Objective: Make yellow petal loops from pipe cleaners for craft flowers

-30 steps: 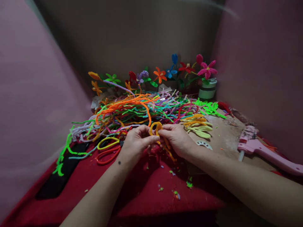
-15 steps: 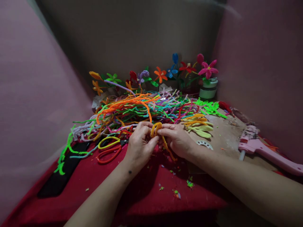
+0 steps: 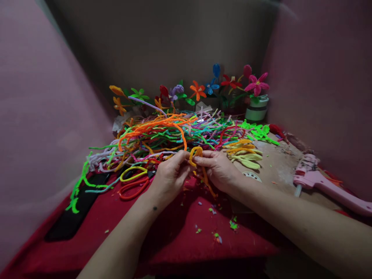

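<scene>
Between my two hands is a yellow-orange pipe cleaner (image 3: 205, 176), bent into a loop at the top with its loose end hanging down over the red cloth. My left hand (image 3: 172, 170) pinches the loop from the left side. From the right, my right hand (image 3: 217, 166) grips the same pipe cleaner with thumb and forefinger; its lower fingers are partly hidden. Just behind the hands lies a tangled heap of coloured pipe cleaners (image 3: 162, 133). Close to my right hand rest folded yellow and pale-yellow petal shapes (image 3: 245, 159).
Scissors (image 3: 134, 190) and a black phone (image 3: 69, 217) lie at left. A pink glue gun (image 3: 322, 182) is at right on a brown board (image 3: 279, 166). Pipe-cleaner flowers (image 3: 198, 91) and a pale green jar (image 3: 256, 108) stand behind. Fuzzy scraps (image 3: 233, 223) dot the red cloth (image 3: 186, 244).
Both hands have shifted slightly, the left one turning so its fingers tuck closer under the loop. The loop has moved a little right and up. Both hands still hold the pipe cleaner.
</scene>
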### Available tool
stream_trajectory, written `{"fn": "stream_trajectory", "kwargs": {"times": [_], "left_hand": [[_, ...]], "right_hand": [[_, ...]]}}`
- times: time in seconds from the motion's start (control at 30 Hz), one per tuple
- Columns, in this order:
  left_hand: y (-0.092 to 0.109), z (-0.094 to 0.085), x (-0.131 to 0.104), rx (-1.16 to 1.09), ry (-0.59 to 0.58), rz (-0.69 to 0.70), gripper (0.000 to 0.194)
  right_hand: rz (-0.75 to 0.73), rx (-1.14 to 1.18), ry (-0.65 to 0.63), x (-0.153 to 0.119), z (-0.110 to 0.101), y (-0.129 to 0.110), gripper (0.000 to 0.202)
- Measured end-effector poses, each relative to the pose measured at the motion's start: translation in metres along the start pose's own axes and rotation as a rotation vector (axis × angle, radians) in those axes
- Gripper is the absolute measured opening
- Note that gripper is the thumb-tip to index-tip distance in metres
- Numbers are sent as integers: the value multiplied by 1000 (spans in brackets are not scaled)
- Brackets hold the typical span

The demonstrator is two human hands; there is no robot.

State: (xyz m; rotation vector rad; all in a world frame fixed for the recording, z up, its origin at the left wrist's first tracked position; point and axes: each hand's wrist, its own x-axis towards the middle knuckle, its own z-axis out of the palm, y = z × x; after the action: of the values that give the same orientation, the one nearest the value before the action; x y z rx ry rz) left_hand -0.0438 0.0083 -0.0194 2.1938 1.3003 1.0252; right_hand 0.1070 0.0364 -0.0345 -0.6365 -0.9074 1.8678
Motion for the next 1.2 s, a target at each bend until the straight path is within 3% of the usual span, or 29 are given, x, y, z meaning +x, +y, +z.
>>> {"fn": "stream_trajectory", "kwargs": {"times": [0.1,0.27,0.4,0.6,0.67,0.87,1.0,1.1,1.2], "left_hand": [[0,0,0,-34,-45,15,26],[4,-2,1,196,-67,20,39],[7,-3,1,217,-118,-62,41],[9,-8,2,-103,-331,-356,43],[9,-10,3,-202,-354,-422,39],[3,-11,6,-266,-446,-469,12],[6,-14,6,-313,-461,-516,12],[12,-18,5,-545,-494,-543,17],[14,-19,5,-776,-427,-549,26]], "right_hand": [[30,9,12,-1,2,0,19],[81,-4,31,-2,4,0,14],[114,-7,18,-4,5,-2,13],[68,51,23,0,1,-2,6],[69,62,25,2,0,-2,4],[9,-22,-37,-1,2,-6,8],[-52,-113,14,-2,3,-4,21],[-52,-131,65,-2,2,-2,23],[-70,-143,78,-2,1,-1,23]]}}
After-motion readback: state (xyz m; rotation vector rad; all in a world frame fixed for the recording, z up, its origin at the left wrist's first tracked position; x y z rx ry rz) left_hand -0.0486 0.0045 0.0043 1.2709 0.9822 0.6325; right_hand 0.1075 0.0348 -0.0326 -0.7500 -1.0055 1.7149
